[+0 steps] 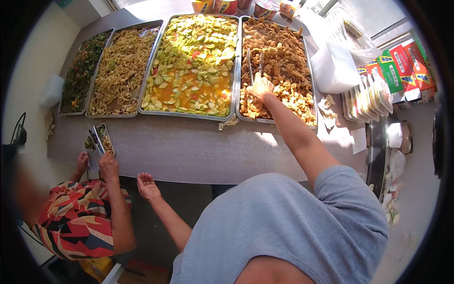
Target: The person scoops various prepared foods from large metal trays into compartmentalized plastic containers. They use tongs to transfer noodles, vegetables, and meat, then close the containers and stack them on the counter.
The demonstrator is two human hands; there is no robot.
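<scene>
My right hand (261,87) grips a pair of metal tongs (251,65) over a metal tray of brown fried food pieces (283,67), the rightmost tray on the table. The tips of the tongs reach in among the pieces. My left hand (148,186) is held palm up just off the near table edge, with nothing in it and the fingers apart. Left of the fried food lies a tray of sliced green squash in orange broth (191,67). Beyond that come a tray of pale sliced food (124,67) and one of dark leafy greens (83,71).
On the left, a co-worker's hands (108,166) hold tongs and a clear container (109,140) with food. White containers (333,69), packed bags (367,96) and coloured boxes (393,71) stand at the right. Instant noodle cups (226,6) line the back. Crumpled paper (328,110) lies beside the right tray.
</scene>
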